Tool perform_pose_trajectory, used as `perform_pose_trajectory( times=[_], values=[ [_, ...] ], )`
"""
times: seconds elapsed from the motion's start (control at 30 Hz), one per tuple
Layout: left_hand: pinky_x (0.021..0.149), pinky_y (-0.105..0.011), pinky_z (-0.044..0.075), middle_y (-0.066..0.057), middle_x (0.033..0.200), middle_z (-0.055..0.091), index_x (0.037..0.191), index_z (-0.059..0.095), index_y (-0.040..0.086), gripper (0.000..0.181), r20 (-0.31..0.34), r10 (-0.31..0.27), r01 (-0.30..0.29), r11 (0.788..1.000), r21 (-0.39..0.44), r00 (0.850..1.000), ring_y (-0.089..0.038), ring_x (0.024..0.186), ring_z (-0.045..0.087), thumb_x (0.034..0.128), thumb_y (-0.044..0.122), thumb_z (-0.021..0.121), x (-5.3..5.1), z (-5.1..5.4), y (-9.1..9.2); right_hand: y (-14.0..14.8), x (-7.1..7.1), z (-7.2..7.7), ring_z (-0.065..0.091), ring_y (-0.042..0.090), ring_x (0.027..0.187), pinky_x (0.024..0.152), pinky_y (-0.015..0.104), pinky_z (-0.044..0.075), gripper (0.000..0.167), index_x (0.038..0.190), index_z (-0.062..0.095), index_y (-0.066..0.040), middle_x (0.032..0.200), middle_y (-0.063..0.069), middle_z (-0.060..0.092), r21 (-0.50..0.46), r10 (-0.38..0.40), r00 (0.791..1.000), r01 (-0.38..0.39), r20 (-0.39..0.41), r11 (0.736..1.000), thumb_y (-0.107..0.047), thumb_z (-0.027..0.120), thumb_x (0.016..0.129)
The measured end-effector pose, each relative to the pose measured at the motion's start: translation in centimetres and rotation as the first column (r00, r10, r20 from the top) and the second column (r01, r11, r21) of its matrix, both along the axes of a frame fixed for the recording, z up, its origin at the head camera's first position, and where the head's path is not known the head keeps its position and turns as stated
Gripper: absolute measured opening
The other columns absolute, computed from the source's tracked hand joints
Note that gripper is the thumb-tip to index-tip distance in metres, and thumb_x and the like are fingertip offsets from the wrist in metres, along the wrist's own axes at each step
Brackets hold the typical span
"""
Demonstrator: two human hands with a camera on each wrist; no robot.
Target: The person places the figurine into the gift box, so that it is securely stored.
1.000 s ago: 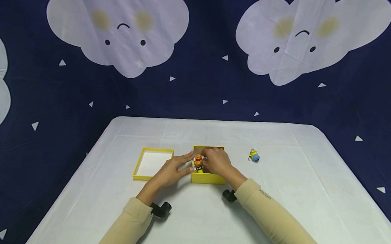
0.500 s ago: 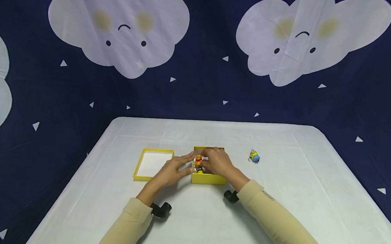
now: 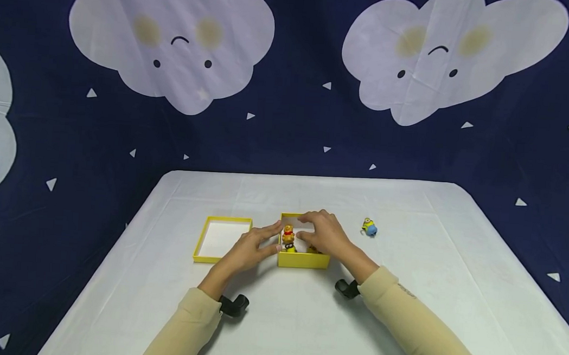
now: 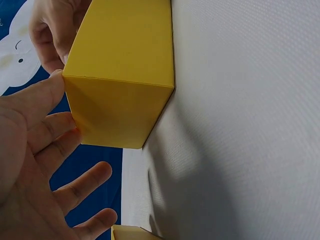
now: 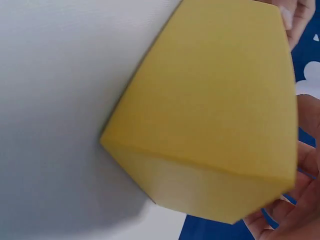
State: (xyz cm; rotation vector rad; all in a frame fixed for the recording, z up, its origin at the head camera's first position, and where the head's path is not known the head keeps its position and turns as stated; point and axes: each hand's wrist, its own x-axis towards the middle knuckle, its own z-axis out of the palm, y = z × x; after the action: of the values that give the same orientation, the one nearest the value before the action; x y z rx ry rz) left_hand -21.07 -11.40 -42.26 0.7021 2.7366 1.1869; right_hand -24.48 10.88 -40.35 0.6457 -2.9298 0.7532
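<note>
A yellow box (image 3: pixel 303 260) stands on the table with its top uncovered. Inside, along its left side, are a red-and-orange bear figure (image 3: pixel 288 235) and a yellow-and-black figure (image 3: pixel 290 248); something small and dark lies near the front right. The left hand (image 3: pixel 249 248) touches the box's left wall with thumb and fingertips, and in the left wrist view its other fingers (image 4: pixel 82 187) are spread. Over the box's right part is the right hand (image 3: pixel 327 235), fingers parted, with nothing seen between them. The right wrist view shows the box's outer walls (image 5: pixel 215 95).
A shallow yellow-edged lid (image 3: pixel 222 260) lies left of the box, beside the left forearm. To the right of the box, a small yellow-and-blue figure (image 3: pixel 369 227) rests on the white table (image 3: pixel 276 318). A dark blue cloth with clouds (image 3: pixel 290 91) hangs behind.
The right hand has shifted slightly right and up, and its fingers have parted, uncovering more of the box's inside. The left hand has stayed in place.
</note>
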Motion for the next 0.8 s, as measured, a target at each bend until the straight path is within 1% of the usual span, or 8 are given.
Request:
perform_pose_trajectory(
  times=[0.23,0.4,0.57,0.63,0.8],
  values=[
    [0.115,-0.054,0.025,-0.001,0.151,0.037,0.141,0.044,0.015,0.054,0.006,0.009,-0.01,1.0,0.008,1.0,-0.033,0.139,0.034,0.0918,0.027,0.061,0.1,0.2,0.0,1.1,0.4,1.2,0.055,0.023,0.11,0.099,0.045,0.04,0.04,0.121,0.064,-0.013,0.12,0.004,0.067,-0.055,-0.036,0.999,0.036,-0.003,0.998,-0.031,0.069,0.085],
    [0.115,-0.052,0.025,0.001,0.151,0.037,0.141,0.044,0.016,0.054,-0.008,0.013,-0.013,1.0,-0.01,1.0,-0.031,0.139,0.036,0.0918,0.028,0.061,0.1,0.1,0.1,2.4,0.5,1.6,0.055,0.025,0.11,0.096,0.046,0.04,0.04,0.121,0.064,-0.012,0.121,0.006,0.066,-0.089,-0.058,0.998,0.057,-0.014,0.994,-0.03,0.07,0.085],
    [0.116,-0.052,0.023,0.003,0.151,0.036,0.142,0.043,0.017,0.054,-0.004,0.013,-0.014,1.0,-0.022,1.0,-0.03,0.139,0.036,0.0922,0.031,0.06,0.1,0.0,0.1,4.3,0.7,1.7,0.053,0.028,0.111,0.095,0.048,0.039,0.04,0.12,0.064,-0.011,0.119,0.008,0.067,-0.136,-0.088,0.996,0.084,-0.026,0.987,-0.029,0.07,0.085],
    [0.116,-0.053,0.023,0.002,0.151,0.036,0.142,0.043,0.016,0.055,-0.004,0.012,-0.012,1.0,-0.02,1.0,-0.031,0.139,0.035,0.0923,0.031,0.06,0.2,0.0,0.1,5.1,0.7,1.6,0.053,0.029,0.111,0.095,0.049,0.039,0.041,0.12,0.063,-0.01,0.119,0.009,0.067,-0.137,-0.1,0.994,0.094,-0.036,0.986,-0.029,0.07,0.085],
    [0.116,-0.053,0.022,0.001,0.151,0.035,0.142,0.042,0.016,0.055,0.0,0.015,-0.015,1.0,-0.015,1.0,-0.03,0.139,0.035,0.0922,0.031,0.06,0.2,0.0,0.1,7.0,0.5,1.1,0.053,0.029,0.113,0.097,0.051,0.038,0.043,0.122,0.061,-0.01,0.122,0.01,0.065,-0.129,-0.139,0.99,0.134,-0.032,0.983,-0.032,0.069,0.085]
  ],
)
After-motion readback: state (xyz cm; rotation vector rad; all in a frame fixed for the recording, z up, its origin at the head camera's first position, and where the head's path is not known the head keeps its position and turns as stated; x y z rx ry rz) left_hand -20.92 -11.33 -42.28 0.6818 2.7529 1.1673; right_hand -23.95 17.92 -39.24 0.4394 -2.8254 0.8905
